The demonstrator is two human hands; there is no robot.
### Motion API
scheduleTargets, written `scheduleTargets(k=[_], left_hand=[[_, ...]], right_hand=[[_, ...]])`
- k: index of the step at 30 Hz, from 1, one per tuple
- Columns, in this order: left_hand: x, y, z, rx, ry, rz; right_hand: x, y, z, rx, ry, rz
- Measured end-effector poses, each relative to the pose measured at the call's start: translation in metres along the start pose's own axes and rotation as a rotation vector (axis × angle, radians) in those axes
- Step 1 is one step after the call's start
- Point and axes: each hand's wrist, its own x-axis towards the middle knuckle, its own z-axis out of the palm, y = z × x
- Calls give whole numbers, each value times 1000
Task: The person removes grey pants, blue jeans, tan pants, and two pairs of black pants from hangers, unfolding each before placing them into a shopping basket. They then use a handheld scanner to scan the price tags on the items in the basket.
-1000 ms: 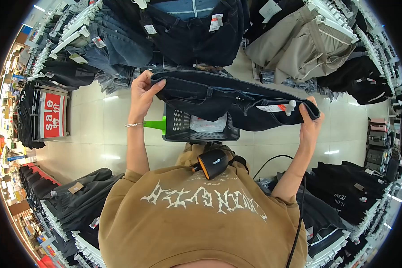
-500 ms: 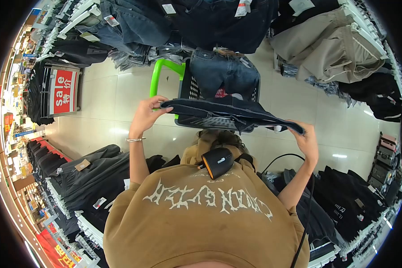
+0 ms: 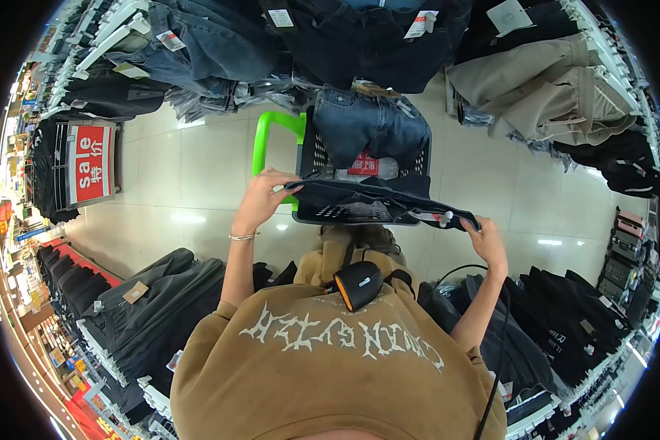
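Stretched out in front of my chest is a pair of dark jeans (image 3: 396, 196), held at its top edge, sagging a little in the middle. My left hand (image 3: 262, 198) pinches one end of that edge between thumb and fingers. At the other end, my right hand (image 3: 489, 246) grips the corner, near a small white tag (image 3: 445, 218). Below the jeans stands a dark shopping basket (image 3: 306, 155) with a green handle (image 3: 260, 139). Inside it lie folded blue jeans (image 3: 370, 128) and a clear item with a red label (image 3: 364, 164). The held jeans hide the basket's near part.
Racks of jeans (image 3: 220, 44) and beige trousers (image 3: 535, 88) line the far side. Dark clothes (image 3: 158, 308) hang on both sides nearer me. A red sale sign (image 3: 90, 163) stands left, suitcases (image 3: 623, 253) right. A black device (image 3: 357, 284) hangs at my chest.
My hands have come slightly closer together, and the held jeans hang slacker and a little lower. More of the red-labelled item in the basket shows now.
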Motion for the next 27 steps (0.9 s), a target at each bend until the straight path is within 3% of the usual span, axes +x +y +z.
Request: scheduleTargets(k=[3,5,9,11,15,17,18,20,24,27], left_hand=[[2,-6,1,-10,-8,-9],[3,-4,1,-157,-153,-318],[10,-21,11,-331,-169,-466],[20,-25,16,-414,-134,-522],[33,-31,11,-422,-130,-540],[31,-27,0,-106,-242,-453],[27,-27,-6,-103,-256,-461],[9,-25,-21,-138,-299,-472],[-19,3,-71,-297,-373,-639],[-27,15,-86,-365,-328,-606]], right_hand=[[7,15,14,-96,-140,162],[14,32,22,-18,-220,238],[36,30,22,-22,-312,286],[54,46,29,134,-331,227],[93,23,23,163,-446,255],[100,17,21,162,-584,187],[98,9,15,172,-592,198],[92,-6,0,120,-789,66],[71,-39,-33,170,-866,-78],[62,-64,-48,95,-855,-118]])
